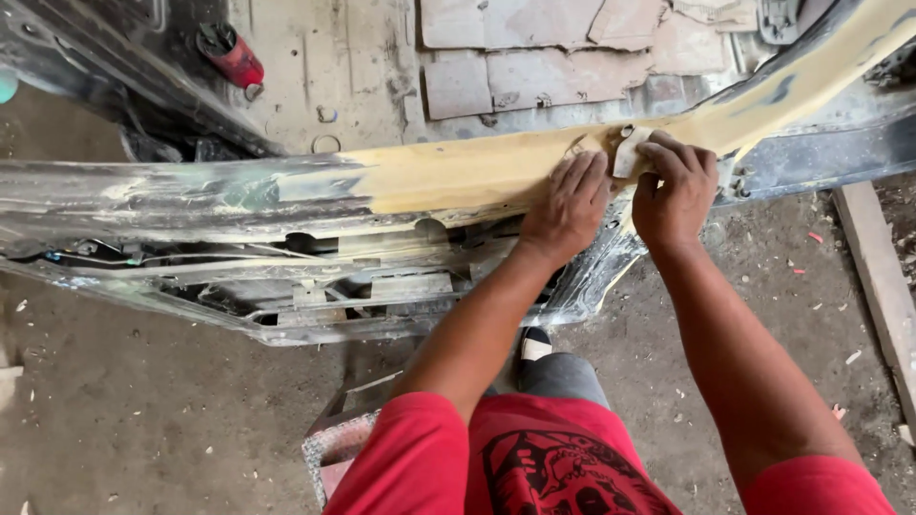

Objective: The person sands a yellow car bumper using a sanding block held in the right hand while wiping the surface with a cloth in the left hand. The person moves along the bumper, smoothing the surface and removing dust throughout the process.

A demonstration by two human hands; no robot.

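Nearest, at the bottom edge, are the person's red shorts (496,458) with a dark print, one grey-clad knee above them, and a small worn stool (334,443) just to their left on the dusty floor (143,401). A dark shoe with a white toe (534,343) shows between the forearms.

Further up, both bare arms reach forward to a long stripped car-body panel (191,191) that runs across the view, its metal scuffed and grey. A broad stretch of yellowish filler (458,172) covers its upper face from the middle towards the right. Below that face the panel's inner frame is open, with slots and a thin cable visible.

The left hand (568,205) lies flat on the filler, fingers together and spread forward, holding nothing. Just beside it, the right hand (677,186) has its fingers curled down over a small pale sanding piece (628,153), pressing it against the filler at the panel's upper edge. The two hands nearly touch.

A wooden plank (883,286) lies on the floor at the right. Beyond the panel are flattened cardboard sheets (544,57) on the ground, and at upper left a red cylindrical can (232,57) lies by dark bodywork.
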